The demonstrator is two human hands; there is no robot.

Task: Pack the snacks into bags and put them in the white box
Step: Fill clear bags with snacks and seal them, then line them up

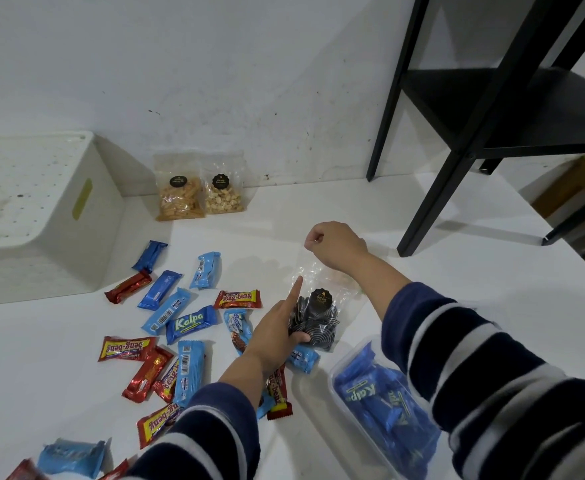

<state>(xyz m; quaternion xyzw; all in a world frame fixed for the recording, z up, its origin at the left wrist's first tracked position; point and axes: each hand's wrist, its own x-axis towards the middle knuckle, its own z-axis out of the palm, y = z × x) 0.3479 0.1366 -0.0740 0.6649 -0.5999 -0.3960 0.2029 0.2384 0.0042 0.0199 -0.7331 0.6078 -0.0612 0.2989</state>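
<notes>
While right hand pinches bag top and left hand grips its base, white box lies far left.

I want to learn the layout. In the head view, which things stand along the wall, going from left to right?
White box → clear bag of orange stick snacks → clear bag of pale nuts → black shelf frame.

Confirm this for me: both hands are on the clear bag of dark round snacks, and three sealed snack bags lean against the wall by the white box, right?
Not quite. The head view shows two sealed snack bags against the wall, not three. The rest stands: the left hand and right hand hold the clear bag of dark round snacks, beside the white box.
</notes>
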